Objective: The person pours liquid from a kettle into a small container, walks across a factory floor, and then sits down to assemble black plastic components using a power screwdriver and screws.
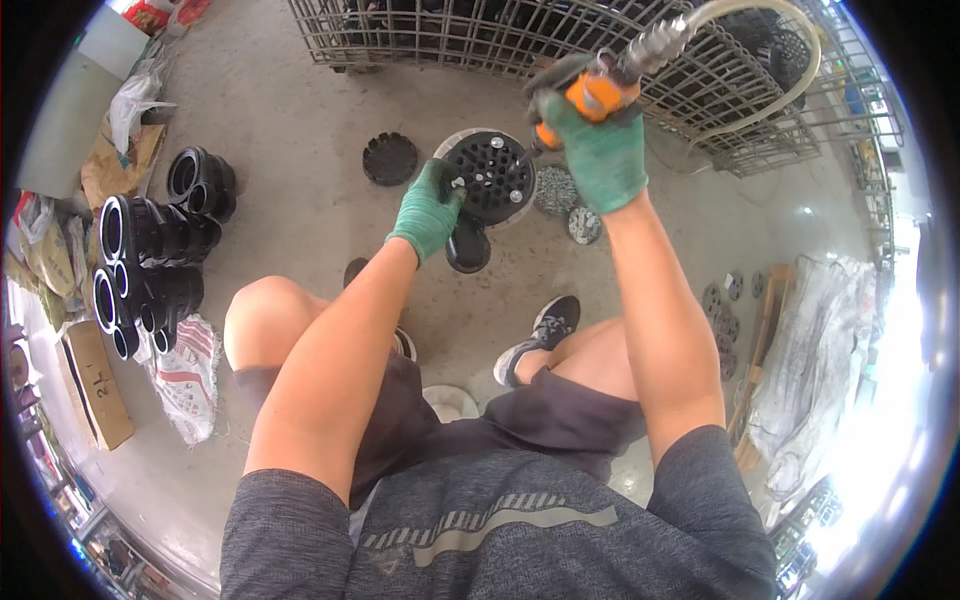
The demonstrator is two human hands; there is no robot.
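Right hand grips orange power tool; left hand curls at edge of black perforated disc, beyond the shoes. Beside it, apparently metal fasteners fill two round containers. Wire cage holds black parts.

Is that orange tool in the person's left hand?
No: the right hand grips the orange tool, while the left hand is at the edge of the round black part.
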